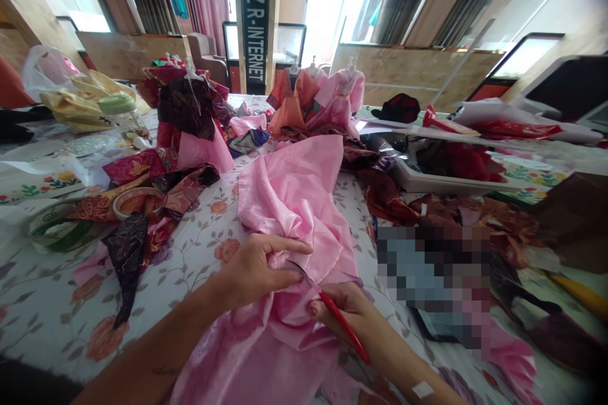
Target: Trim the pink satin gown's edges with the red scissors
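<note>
Pink satin cloth (304, 183) lies bunched on the table in front of me and hangs toward my body. My left hand (266, 265) pinches a fold of it, with index finger and thumb pointing right. A slim red-handled tool (344, 329) with a thin, slightly curved metal tip is gripped in my right hand (349, 310), close to the cloth. Its tip lies across the pink fabric, between my left thumb and index finger. Whether it has one blade or two, I cannot tell. The fingers under my right hand are partly hidden by cloth.
Small dressed stands (292, 97) line the back, with a dark-dressed one (187, 104) to the left. Rolls of tape (59, 227) and fabric scraps (126, 253) lie at left, near a lidded jar (121, 116). At right are a white tray (427, 183) and brown cloth (494, 221).
</note>
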`<state>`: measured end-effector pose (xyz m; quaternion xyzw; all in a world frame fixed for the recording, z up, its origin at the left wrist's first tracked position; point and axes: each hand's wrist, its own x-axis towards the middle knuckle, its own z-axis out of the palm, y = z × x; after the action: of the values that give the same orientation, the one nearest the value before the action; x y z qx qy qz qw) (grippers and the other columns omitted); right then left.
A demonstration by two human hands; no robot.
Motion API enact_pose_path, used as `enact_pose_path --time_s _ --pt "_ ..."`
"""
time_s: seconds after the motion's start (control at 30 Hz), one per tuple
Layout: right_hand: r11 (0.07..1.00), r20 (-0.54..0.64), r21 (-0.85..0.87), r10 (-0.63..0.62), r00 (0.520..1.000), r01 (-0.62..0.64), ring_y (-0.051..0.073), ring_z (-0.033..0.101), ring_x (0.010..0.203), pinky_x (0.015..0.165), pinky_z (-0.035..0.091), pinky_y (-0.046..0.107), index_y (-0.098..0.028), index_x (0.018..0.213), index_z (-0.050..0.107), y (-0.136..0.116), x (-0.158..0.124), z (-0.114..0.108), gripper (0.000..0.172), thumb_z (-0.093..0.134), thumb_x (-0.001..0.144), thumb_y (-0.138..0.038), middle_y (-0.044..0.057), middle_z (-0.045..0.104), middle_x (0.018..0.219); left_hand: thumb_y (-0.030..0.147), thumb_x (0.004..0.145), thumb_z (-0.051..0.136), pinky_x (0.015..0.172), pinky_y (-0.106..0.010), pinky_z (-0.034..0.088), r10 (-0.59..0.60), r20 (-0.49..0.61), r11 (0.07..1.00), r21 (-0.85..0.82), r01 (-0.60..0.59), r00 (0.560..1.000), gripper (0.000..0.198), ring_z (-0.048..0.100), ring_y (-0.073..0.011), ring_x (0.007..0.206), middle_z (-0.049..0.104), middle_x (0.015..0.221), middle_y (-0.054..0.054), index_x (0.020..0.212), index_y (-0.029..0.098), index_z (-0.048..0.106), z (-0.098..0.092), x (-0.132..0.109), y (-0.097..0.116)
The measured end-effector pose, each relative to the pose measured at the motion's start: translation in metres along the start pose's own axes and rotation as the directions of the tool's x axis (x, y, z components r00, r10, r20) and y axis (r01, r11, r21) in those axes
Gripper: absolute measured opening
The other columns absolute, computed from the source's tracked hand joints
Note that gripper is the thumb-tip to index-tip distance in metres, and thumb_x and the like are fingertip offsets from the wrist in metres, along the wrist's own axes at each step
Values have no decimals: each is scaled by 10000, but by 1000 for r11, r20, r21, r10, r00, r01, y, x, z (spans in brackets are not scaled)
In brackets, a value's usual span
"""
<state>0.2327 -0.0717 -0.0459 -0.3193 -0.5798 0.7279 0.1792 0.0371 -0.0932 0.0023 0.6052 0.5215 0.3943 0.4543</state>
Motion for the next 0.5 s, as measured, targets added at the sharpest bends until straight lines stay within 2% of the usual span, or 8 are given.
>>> enact_pose_path --time_s 0.17,0.27,0.37,0.43,0.5 --pt "1000 -19 -23 20 1000 -21 56 158 463 441 126 238 -186 535 351 -1 0 0 499 684 751 -489 -84 227 505 208 685 722 920 -271 474 3 -12 999 -39 -4 1000 353 624 -255 1063 719 1072 -32 1037 205 729 0 1 -1" --pt "995 -93 -96 17 996 -25 60 164 471 440 112 244 -189 526 351 -6 0 -4 520 691 718 -533 -79 230 510 244 678 745 941 -289 455 -1 15 997 -79 2 1000 413 609 -250 1072 707 1086 -33 1089 222 704 -6 4 -7" --pt "991 -195 -123 22 980 -47 58 164 443 432 85 250 -200 516 347 -11 0 -11 552 696 661 -603 -83 234 477 240 598 805 970 -319 439 -50 46 990 -129 55 998 623 579 -242 1111 652 1193 -10 1193 306 633 -18 6 -13" --pt "993 -254 -113 16 967 -46 55 164 417 424 74 252 -204 514 358 -12 0 -15 563 684 637 -646 -89 235 447 176 519 839 951 -302 452 -57 90 981 -178 73 994 786 551 -235 1145 603 1264 6 1242 352 583 -28 6 -16" --pt "994 -302 -109 -4 953 -31 56 173 402 418 76 252 -206 513 361 -11 1 -19 573 659 643 -677 -92 239 429 103 465 845 812 -248 503 -52 87 949 -307 77 995 837 606 -211 1016 659 1141 -13 1232 329 597 -36 5 -16"
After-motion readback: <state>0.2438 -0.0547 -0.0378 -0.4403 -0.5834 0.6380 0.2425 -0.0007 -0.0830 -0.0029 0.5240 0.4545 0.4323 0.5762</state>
